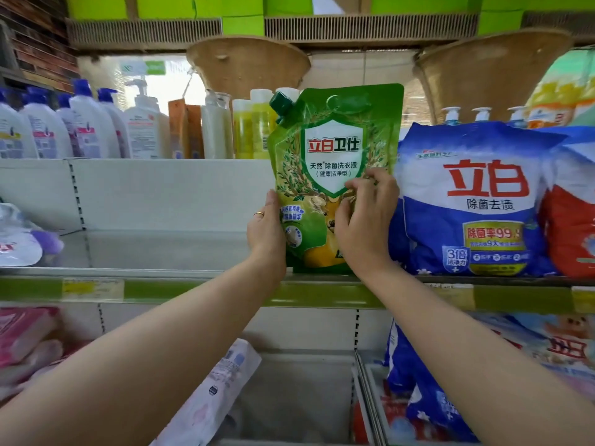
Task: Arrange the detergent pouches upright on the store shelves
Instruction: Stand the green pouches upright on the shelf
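A green detergent pouch (335,146) with a dark green spout cap at its top left stands upright on the middle shelf (193,286), its base at the shelf's front edge. My left hand (267,228) grips the pouch's lower left edge. My right hand (363,214) presses on its lower right front, fingers curled over the label. A blue and white detergent bag (476,201) stands upright right beside the pouch, touching my right hand.
Left of the pouch the middle shelf is bare up to a white and purple pouch (22,233) lying at the far left. Bottles (93,123) line the upper shelf. Below, a white pouch (222,387) leans and blue bags (415,391) stand.
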Motion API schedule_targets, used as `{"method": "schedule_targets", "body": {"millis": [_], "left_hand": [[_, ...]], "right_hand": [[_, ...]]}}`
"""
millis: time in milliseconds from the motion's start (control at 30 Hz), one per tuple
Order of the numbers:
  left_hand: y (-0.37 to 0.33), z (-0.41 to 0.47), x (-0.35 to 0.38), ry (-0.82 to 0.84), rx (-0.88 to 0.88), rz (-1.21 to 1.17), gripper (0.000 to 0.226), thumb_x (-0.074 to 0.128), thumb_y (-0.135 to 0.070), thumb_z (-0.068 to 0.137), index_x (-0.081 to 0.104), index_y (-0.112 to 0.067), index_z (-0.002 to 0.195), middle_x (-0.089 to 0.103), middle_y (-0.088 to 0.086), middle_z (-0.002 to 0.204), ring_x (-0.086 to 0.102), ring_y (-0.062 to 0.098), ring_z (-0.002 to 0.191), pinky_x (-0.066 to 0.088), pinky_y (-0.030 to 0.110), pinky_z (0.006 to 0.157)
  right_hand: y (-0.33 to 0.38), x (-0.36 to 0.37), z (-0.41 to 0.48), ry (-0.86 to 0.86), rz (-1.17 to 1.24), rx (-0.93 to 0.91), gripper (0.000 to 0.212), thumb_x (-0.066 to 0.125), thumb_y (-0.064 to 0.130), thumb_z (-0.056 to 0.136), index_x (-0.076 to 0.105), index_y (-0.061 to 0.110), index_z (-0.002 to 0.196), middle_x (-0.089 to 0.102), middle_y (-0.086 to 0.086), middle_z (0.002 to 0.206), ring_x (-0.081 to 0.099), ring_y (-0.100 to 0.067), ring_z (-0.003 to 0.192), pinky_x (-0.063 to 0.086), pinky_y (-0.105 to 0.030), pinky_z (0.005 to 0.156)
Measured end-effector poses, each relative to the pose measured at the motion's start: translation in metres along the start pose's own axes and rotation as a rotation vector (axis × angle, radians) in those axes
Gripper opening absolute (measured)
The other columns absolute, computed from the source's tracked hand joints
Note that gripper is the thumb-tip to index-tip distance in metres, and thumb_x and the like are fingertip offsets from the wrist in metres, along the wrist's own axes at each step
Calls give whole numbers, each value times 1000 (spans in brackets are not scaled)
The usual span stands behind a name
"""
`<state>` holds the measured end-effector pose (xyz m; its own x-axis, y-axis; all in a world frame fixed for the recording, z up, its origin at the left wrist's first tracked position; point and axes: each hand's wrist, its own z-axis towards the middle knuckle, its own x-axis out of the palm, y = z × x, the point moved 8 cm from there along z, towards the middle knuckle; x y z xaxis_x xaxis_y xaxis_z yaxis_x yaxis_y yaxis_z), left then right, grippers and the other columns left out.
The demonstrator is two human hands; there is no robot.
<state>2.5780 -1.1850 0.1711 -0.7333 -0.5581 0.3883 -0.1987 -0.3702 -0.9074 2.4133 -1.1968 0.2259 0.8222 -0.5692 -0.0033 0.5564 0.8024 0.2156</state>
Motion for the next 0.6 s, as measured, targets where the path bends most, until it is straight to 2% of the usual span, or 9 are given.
{"method": "schedule_targets", "body": {"millis": [67, 133, 167, 233, 400, 533, 600], "left_hand": [[-3, 1, -8, -23, 16, 36, 38, 38, -42, 97, 60, -12, 101, 64, 1, 93, 58, 8, 72, 47, 19, 53], [-6, 3, -18, -46, 36, 83, 41, 35, -34, 99, 58, -7, 118, 63, 5, 109, 56, 13, 90, 43, 22, 71], [-8, 6, -25, -55, 43, 96, 40, 36, -31, 99, 57, -5, 121, 62, 6, 112, 53, 16, 98, 39, 25, 80], [-12, 12, -41, -78, 56, 117, 34, 39, -27, 97, 58, -5, 116, 60, 6, 106, 52, 20, 101, 36, 28, 86], [-30, 34, -90, -140, 75, 133, 15, 44, -18, 93, 55, -9, 99, 58, 4, 96, 48, 19, 92, 36, 29, 83], [-52, 59, -147, -204, 102, 158, 12, 46, -14, 91, 55, -11, 83, 55, 0, 79, 48, 21, 88, 37, 29, 80], [-64, 71, -177, -236, 112, 191, 12, 44, -12, 91, 55, -10, 85, 54, 1, 80, 47, 21, 86, 37, 29, 77]], "right_hand": [[13, 7, 0, 33, 32, -39, 19, 49, 6, 77, 58, 1, 93, 53, -22, 110, 38, -21, 109, 38, -30, 93], [28, 15, 0, 57, 61, -70, 20, 47, 7, 77, 59, 0, 90, 55, -21, 105, 39, -19, 105, 38, -28, 89], [35, 20, 1, 66, 81, -75, 18, 49, 6, 77, 60, 0, 89, 55, -20, 103, 39, -18, 103, 39, -27, 88], [51, 31, 2, 90, 131, -70, 14, 53, 0, 76, 60, 0, 88, 55, -18, 101, 40, -16, 99, 40, -26, 86], [99, 69, 0, 139, 239, -78, 15, 53, -5, 72, 60, -3, 85, 55, -21, 97, 40, -18, 96, 32, -21, 85], [138, 116, -4, 199, 291, -37, 17, 49, -3, 71, 60, -3, 84, 55, -22, 97, 52, -32, 97, 33, -26, 86], [158, 142, -9, 236, 321, 0, 18, 48, -2, 71, 60, -3, 84, 54, -21, 97, 54, -36, 96, 35, -29, 87]]}}
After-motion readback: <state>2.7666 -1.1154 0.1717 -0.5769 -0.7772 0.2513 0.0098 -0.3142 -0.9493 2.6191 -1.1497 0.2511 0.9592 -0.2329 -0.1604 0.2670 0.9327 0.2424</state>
